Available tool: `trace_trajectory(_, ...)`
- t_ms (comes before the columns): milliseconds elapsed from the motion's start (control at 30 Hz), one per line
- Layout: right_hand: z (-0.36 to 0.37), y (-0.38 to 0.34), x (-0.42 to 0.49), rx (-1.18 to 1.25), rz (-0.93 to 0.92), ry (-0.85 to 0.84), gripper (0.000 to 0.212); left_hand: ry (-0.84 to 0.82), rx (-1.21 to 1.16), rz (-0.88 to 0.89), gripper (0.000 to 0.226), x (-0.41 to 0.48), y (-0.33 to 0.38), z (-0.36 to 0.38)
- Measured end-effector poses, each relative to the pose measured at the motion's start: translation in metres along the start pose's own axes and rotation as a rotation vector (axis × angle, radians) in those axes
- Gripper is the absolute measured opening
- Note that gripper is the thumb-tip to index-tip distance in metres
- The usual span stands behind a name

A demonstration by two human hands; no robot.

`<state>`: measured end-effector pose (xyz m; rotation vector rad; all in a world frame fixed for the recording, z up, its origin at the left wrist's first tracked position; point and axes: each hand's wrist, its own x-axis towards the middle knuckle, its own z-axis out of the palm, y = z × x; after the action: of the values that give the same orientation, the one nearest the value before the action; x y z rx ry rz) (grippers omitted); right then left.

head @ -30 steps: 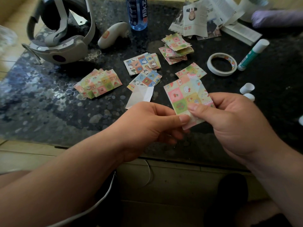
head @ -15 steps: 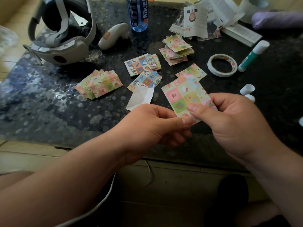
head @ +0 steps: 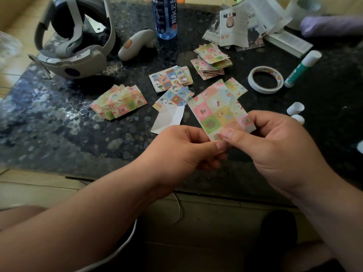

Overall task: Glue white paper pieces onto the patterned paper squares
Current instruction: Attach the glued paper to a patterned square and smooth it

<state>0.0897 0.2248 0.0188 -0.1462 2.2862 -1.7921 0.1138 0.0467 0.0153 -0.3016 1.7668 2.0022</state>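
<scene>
both hands pinch one patterned square (head: 217,112) above the table (head: 59,134): the left hand (head: 182,152) at its bottom corner, the right hand (head: 275,146) along its lower right edge. a white piece (head: 169,119) lies on the table just left, near the glue stick (head: 301,69).

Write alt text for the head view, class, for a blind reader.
Left hand and right hand pinch a pastel patterned paper square above a dark table. Behind lie a white paper piece, tape roll and glue stick.
</scene>
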Motion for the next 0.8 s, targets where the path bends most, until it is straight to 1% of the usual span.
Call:
trace_trajectory(100, -0.0002, 0.0005, 0.0008, 0.011, 0.005, 0.009, 0.006, -0.003, -0.040, -0.013, 0.020, 0.0008, -0.0021, -0.0007)
trace_trajectory(233, -0.0015, -0.0006, 0.0027, 0.040, 0.038, -0.013, 0.008, -0.056, -0.074, -0.068, 0.025, 0.0002, -0.0009, -0.0020)
trace_trajectory(333, -0.0031, -0.0017, 0.0047, 0.130, 0.085, -0.041, 0.012, -0.023, -0.073, -0.050, 0.020, 0.0018, -0.0021, -0.0050)
trace_trajectory(433, -0.0028, -0.0018, 0.0053, 0.142, 0.097, -0.061, 0.015, 0.020, -0.059, -0.036, 0.017, 0.0039, -0.0022, -0.0072)
trace_trajectory(533, -0.0026, -0.0015, 0.0038, 0.117, 0.085, -0.050, 0.011, 0.029, -0.051, -0.025, 0.018, 0.0037, -0.0020, -0.0056)
trace_trajectory(633, -0.0040, -0.0032, 0.0010, -0.020, 0.040, -0.025, 0.009, 0.064, 0.000, 0.020, 0.026, 0.0042, -0.0029, -0.0050)
trace_trajectory(700, -0.0043, -0.0053, -0.0013, -0.095, 0.014, -0.003, 0.009, 0.093, 0.046, 0.048, 0.021, 0.0029, -0.0026, -0.0048)
trace_trajectory(800, -0.0042, -0.0080, -0.0026, -0.123, -0.002, -0.013, 0.009, 0.100, 0.166, 0.087, 0.015, -0.0015, -0.0023, -0.0033)
